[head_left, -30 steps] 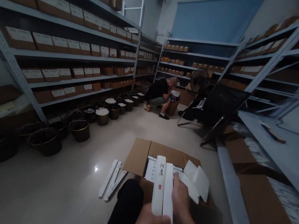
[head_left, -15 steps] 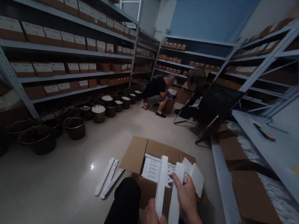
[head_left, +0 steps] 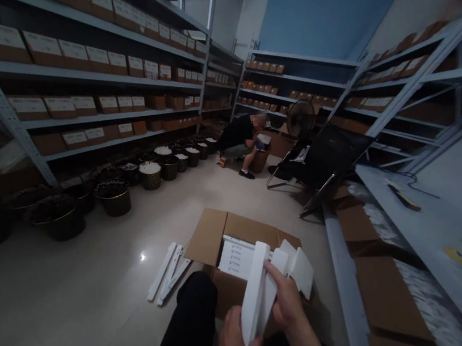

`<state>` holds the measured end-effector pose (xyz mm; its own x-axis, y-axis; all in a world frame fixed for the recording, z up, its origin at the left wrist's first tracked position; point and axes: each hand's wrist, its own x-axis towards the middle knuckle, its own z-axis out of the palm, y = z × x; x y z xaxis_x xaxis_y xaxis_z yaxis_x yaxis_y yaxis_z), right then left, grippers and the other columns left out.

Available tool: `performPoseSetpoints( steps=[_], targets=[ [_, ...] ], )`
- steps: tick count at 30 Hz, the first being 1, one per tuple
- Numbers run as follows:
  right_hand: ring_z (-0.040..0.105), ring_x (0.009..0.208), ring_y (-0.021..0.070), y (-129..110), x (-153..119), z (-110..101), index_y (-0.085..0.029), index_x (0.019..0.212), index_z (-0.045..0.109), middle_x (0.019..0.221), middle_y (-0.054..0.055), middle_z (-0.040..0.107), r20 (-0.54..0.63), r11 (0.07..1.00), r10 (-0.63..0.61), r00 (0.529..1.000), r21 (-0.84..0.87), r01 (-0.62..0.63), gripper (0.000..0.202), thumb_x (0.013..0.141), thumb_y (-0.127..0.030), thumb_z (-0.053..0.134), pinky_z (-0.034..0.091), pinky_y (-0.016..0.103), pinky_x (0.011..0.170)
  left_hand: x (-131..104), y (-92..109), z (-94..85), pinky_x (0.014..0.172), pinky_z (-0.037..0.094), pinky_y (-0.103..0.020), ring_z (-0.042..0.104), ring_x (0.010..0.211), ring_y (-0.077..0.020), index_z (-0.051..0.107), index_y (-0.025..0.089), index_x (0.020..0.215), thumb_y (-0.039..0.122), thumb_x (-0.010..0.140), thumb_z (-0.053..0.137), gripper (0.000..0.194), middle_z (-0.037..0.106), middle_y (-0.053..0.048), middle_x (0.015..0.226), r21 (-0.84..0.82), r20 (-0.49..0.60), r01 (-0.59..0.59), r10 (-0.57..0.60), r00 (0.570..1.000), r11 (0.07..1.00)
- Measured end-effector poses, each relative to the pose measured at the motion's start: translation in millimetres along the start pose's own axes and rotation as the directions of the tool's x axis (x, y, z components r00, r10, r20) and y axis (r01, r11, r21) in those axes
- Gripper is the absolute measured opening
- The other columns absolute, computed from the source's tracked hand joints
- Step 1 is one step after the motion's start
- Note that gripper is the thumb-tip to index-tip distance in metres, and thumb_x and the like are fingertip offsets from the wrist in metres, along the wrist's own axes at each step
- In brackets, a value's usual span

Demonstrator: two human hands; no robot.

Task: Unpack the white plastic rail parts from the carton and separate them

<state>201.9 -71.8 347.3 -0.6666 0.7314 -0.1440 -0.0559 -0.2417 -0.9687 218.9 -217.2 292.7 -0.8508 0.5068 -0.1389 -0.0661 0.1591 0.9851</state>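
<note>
My left hand (head_left: 236,341) is closed around the lower end of a long narrow white box (head_left: 255,291), which tilts up and away from me. Against its right side leans a second long white box (head_left: 267,298), gripped by my right hand (head_left: 286,300) with the index finger stretched along the first one. Both are above an open cardboard carton (head_left: 226,294) on the floor. Inside the carton lie stacked white boxes (head_left: 236,258) with small printed labels. White flat pieces (head_left: 303,271) stick up at the carton's right side.
Several slim white boxes (head_left: 169,276) lie on the floor left of the carton. Black baskets (head_left: 113,200) line the left shelving (head_left: 100,69). Another person (head_left: 237,140) crouches further back, near a fan (head_left: 300,117) and a black chair (head_left: 331,153). Brown cartons (head_left: 387,288) stand along the right.
The two long white boxes, apart before, now lie against each other. My right hand has shifted slightly down and right, and the left box has swung right.
</note>
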Motion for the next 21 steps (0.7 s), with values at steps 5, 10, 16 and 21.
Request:
performPoseSetpoints(
  steps=[5, 10, 16, 21],
  targets=[
    [0.066, 0.084, 0.0218, -6.1, 5.1, -13.8, -0.015, 0.114, 0.059, 0.1, 0.006, 0.069, 0.114, 0.955, 0.138, 0.984, 0.246, -0.163, 0.046, 0.073, -0.036, 0.067, 0.055, 0.031, 0.07, 3.4, 11.5, 0.3, 0.058, 0.043, -0.027, 0.054, 0.059, -0.0164, 0.059, 0.015, 0.087, 0.022, 0.067, 0.052, 0.023, 0.058, -0.003, 0.066, -0.259, 0.247, 0.143, -0.078, 0.966, 0.955],
    [0.065, 0.08, 0.0219, -15.4, 3.7, -24.2, -0.016, 0.112, 0.06, 0.097, 0.006, 0.069, 0.208, 0.959, 0.145, 0.967, 0.211, -0.189, 0.044, 0.071, -0.03, 0.07, 0.053, 0.035, 0.074, 4.5, 19.1, -14.2, 0.045, 0.037, -0.023, 0.048, 0.045, -0.0134, 0.059, 0.013, 0.095, 0.021, 0.066, 0.046, 0.033, 0.054, -0.001, 0.055, -0.437, 0.605, 0.478, -0.144, 0.783, 0.762],
    [0.064, 0.085, 0.024, -53.3, -25.8, -10.3, -0.017, 0.108, 0.064, 0.089, 0.005, 0.07, 0.224, 0.992, -0.119, 0.967, -0.013, 0.125, 0.046, 0.065, -0.028, 0.075, 0.051, 0.033, 0.076, 36.6, 27.7, -38.8, 0.065, 0.045, -0.027, 0.058, 0.071, -0.0183, 0.066, 0.014, 0.089, 0.022, 0.063, 0.062, 0.027, 0.064, -0.004, 0.078, -0.277, 0.353, 0.093, 0.011, 0.935, 0.956],
    [0.062, 0.097, 0.0261, -62.5, -51.1, -13.0, -0.018, 0.1, 0.068, 0.102, 0.008, 0.068, 0.273, 0.738, -0.446, 0.852, -0.426, 0.523, 0.032, 0.072, -0.035, 0.069, 0.049, 0.036, 0.087, 68.9, 41.6, -49.2, 0.089, 0.041, -0.034, 0.056, 0.099, -0.025, 0.062, 0.014, 0.097, 0.034, 0.066, 0.067, 0.037, 0.064, -0.01, 0.099, -0.483, -0.096, 0.14, -0.212, 0.973, 0.864]
  ],
)
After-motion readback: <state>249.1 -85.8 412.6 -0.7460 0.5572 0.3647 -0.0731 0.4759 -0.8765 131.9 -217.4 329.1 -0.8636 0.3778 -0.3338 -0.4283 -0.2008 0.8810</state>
